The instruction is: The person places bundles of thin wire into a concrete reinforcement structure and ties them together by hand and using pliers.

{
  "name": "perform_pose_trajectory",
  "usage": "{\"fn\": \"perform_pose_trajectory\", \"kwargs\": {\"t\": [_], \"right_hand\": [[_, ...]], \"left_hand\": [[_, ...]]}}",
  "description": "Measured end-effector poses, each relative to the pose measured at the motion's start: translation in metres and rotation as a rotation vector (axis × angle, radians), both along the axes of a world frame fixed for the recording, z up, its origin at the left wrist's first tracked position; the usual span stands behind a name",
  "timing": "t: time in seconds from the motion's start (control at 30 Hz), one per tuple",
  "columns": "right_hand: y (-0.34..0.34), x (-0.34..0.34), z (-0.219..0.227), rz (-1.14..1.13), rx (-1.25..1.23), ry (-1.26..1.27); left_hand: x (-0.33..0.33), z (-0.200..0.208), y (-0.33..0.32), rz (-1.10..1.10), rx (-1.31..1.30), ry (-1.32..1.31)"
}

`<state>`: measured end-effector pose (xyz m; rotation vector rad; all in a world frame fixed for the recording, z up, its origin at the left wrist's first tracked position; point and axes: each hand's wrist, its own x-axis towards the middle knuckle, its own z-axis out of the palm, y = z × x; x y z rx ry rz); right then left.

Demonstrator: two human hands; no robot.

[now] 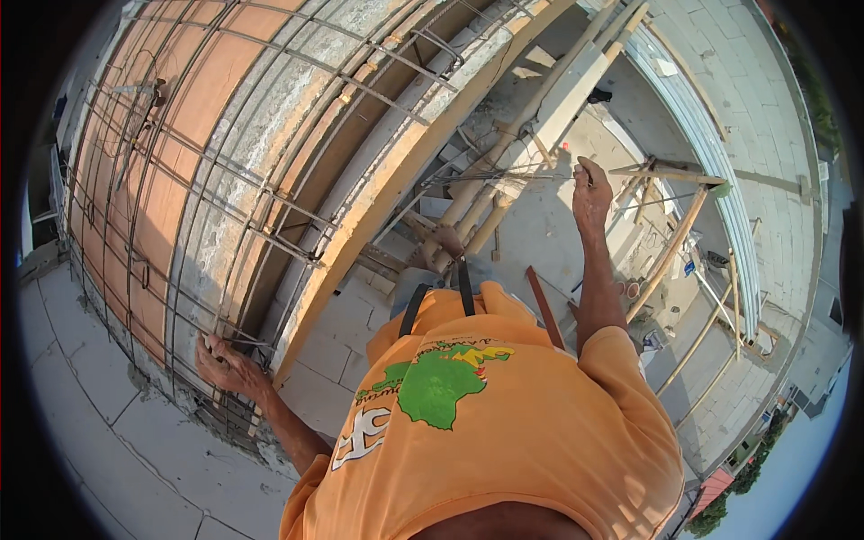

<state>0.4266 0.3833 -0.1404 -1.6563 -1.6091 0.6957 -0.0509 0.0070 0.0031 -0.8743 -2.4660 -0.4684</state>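
Orange cloth of the person's shirt (513, 423) is closest, with a green patch on its front and two dark straps (465, 288) showing past its hem. Off to the left is the big grid of steel bars (211, 171), which lies over an orange-brown board (184, 76) and a rough grey concrete strip (297, 63). At the near end of that board, close to its corner, the left hand (232, 367) is by the bar ends. Its fingers are partly bent, and I cannot tell if they grip a bar. Out past the other side of the concrete, the right hand (591, 184) is up in the air, with fingers curled in and thumb and tips close together on the end of some thin wires (513, 176) that stick out to the left. Along the concrete's right edge runs a long yellowish wood beam (360, 225). Lower down, between the hands, are wooden poles (540, 99) and a pale grey floor (531, 243). Farther right, a long shiny metal sheet (720, 175) bends beside a grey block wall (765, 99). Green trees (711, 515) and a red roof (713, 495) are far off at the bottom right.
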Motion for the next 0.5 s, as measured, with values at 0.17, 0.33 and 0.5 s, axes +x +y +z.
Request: {"fn": "perform_pose_trajectory", "kwargs": {"t": [0.17, 0.33, 0.5], "right_hand": [[-0.096, -0.002, -0.043, 0.06, -0.244, -0.094], [-0.156, 0.001, -0.073, 0.118, -0.257, -0.058], [-0.132, -0.057, -0.011, 0.171, -0.117, 0.008]], "left_hand": [[0.001, 0.006, -0.011, 0.054, 0.114, -0.092], [-0.001, 0.013, 0.005, 0.008, 0.058, 0.025], [-0.008, 0.038, 0.032, -0.206, 0.015, -0.071]]}}
